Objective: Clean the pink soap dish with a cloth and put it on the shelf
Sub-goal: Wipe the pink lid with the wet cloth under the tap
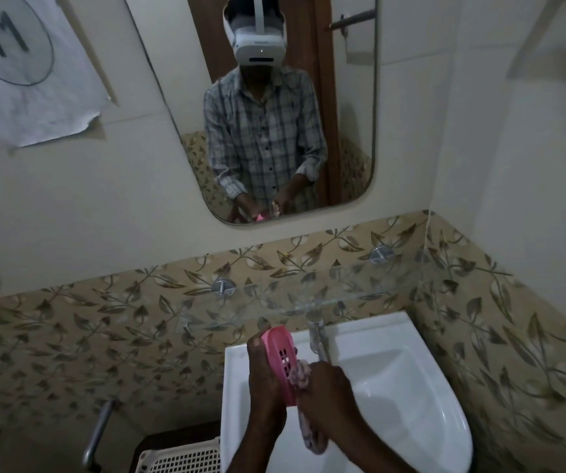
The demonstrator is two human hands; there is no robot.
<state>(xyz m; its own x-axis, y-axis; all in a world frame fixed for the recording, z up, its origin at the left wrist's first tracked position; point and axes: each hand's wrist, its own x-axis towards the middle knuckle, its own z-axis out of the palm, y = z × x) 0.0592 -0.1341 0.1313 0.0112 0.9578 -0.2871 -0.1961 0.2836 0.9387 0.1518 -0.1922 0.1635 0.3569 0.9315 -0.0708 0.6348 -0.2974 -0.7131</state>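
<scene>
The pink soap dish (281,356), slotted with small holes, is held on edge over the white sink (411,377) by my left hand (264,380), thumb on its top rim. My right hand (326,387) presses a bunched patterned cloth (300,375) against the dish's inner face; the cloth's tail (312,438) hangs down below my wrist. A clear glass shelf (343,288) runs along the wall just above the sink, held by two round metal brackets. Nothing stands on it.
A chrome tap (317,336) rises at the back of the sink, right beside the dish. A mirror (350,131) above reflects a person in a checked shirt. A white plastic basket (179,455) sits low left, next to a metal pipe (97,435).
</scene>
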